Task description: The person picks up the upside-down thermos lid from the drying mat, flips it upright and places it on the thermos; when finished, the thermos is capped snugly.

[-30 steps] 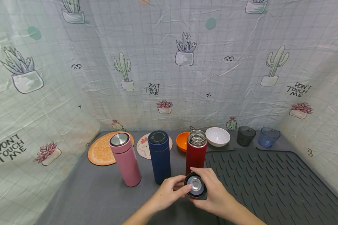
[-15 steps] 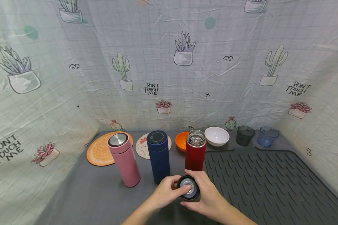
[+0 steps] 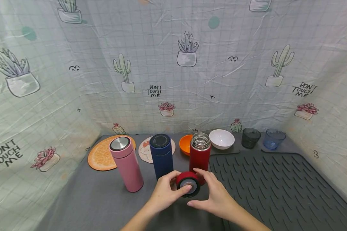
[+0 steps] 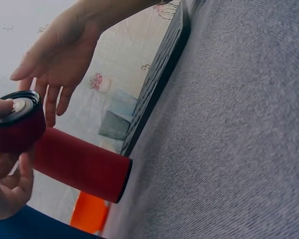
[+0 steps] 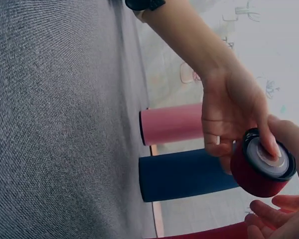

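In the head view my left hand (image 3: 164, 194) holds a red bottle lid (image 3: 185, 176), turned so its black-rimmed inner side faces up toward me. The left thumb presses on the round centre of that inner side, and the fingers curl round the red wall. My right hand (image 3: 218, 197) is spread beside the lid, thumb and fingers apart. In the left wrist view, the right hand (image 4: 67, 55) shows straight fingers close behind the lid (image 4: 19, 134). Just beyond the hands the lidless red thermos bottle (image 3: 200, 157) stands upright, its steel mouth uncovered.
A blue thermos (image 3: 163, 160) and a pink thermos (image 3: 129, 170) stand capped to the left. Behind are an orange-slice mat (image 3: 99, 157), a round coaster (image 3: 146, 150), an orange bowl (image 3: 185, 144), a white bowl (image 3: 222, 141) and two cups (image 3: 251, 138). A ridged dark mat (image 3: 277, 186) lies right.
The lid has moved left and tilted so its red side shows. My right hand has let go of it and opened, while the left keeps hold.
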A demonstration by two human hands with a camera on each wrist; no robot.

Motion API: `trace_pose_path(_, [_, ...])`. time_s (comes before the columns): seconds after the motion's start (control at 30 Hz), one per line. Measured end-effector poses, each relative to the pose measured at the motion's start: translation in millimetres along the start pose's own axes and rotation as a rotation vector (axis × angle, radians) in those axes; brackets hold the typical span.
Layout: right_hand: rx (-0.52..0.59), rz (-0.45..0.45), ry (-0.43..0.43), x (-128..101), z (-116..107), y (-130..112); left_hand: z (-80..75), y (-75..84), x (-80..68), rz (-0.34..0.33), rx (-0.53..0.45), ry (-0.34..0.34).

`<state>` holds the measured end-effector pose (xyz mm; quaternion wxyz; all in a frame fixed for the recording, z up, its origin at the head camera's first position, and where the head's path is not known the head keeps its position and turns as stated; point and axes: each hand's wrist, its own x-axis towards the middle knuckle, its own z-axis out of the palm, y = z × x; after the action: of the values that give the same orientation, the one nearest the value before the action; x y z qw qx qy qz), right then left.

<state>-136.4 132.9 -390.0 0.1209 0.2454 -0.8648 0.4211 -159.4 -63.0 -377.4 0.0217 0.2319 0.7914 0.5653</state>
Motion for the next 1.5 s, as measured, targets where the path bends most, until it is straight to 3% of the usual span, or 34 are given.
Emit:
trace_pose_path(0.17, [0.121, 0.033, -0.025, 2, -2, 3, -3.3, 25.9, -5.7, 0.146, 0.091, 0.106])
trace_pose_path(0.3, [0.191, 0.020, -0.040, 3, -1, 5, -1.1, 24.4, -5.5, 0.331, 0.133, 0.154])
trace_pose_path(0.53, [0.297, 0.035, -0.051, 3, 0, 4, 4.3, 21.3, -5.0, 0.654, 0.130, 0.122])
trace_pose_path(0.7, [0.329, -0.014, -0.054, 1, 0, 3, 8.0, 23.5, -5.8, 0.781, 0.130, 0.116])
trace_pose_path(0.87, [0.365, -0.062, -0.052, 0, 1, 2, 10.6, 19.1, -4.4, 0.832, 0.151, 0.125])
trace_pose_path(1.07, [0.395, -0.076, -0.039, 0, 2, 1, 14.4, -6.1, 1.3, 0.817, 0.166, 0.109])
trace_pose_path(1.3, [0.354, -0.121, 0.004, 3, -4, -2, 9.1, -12.7, 4.0, 0.736, 0.211, 0.140])
trace_pose_path(1.5, [0.301, -0.122, 0.067, 10, -26, -9, 3.6, -9.3, 6.1, 0.598, 0.250, 0.204])
